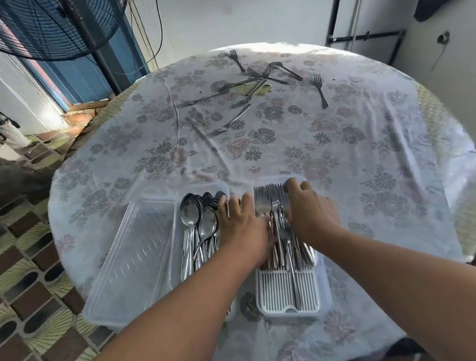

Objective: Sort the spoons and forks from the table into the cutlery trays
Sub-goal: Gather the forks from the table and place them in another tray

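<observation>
Two clear cutlery trays stand at the table's near edge. The left tray (178, 246) holds several spoons (197, 218). The right tray (290, 300), with a white slotted insert, holds a stack of forks (275, 205). My left hand (245, 226) lies between the two trays, its fingers spread against the forks' left side. My right hand (310, 209) presses on the forks' right side, fingers curled over the tines. Several loose forks (250, 88) lie scattered at the table's far side, one fork (320, 90) apart to the right.
A clear lid or empty tray (130, 259) lies left of the spoon tray. The round table (382, 157) has a floral cloth. A standing fan (49, 23) is at the far left, a black stand (363, 35) at the far right.
</observation>
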`<move>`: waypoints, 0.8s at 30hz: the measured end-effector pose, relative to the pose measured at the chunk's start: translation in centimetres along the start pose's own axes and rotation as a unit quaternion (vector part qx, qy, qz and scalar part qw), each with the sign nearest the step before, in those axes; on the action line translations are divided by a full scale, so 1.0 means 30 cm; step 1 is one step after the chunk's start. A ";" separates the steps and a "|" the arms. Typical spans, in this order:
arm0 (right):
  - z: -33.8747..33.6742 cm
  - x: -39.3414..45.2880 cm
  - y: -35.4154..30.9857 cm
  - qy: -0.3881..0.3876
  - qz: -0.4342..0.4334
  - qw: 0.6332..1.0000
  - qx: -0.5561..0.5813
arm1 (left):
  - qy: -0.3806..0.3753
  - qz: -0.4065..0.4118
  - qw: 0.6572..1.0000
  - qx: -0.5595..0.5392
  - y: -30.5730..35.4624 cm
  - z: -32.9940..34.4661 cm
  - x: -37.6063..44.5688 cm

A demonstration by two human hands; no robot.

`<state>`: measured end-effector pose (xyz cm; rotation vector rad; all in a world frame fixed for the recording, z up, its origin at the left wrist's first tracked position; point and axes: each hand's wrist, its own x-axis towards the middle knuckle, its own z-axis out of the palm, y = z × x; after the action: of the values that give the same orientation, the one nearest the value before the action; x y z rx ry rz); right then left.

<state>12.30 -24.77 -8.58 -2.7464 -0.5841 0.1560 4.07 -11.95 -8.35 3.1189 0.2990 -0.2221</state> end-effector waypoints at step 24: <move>-0.034 -0.014 -0.066 -0.071 0.045 0.995 -0.050 | 0.084 -0.011 0.991 -0.107 -0.033 0.051 -0.018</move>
<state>11.35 -23.54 -6.95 -2.8772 -0.5189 0.3548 3.15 -11.08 -9.76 2.9266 0.3350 0.0693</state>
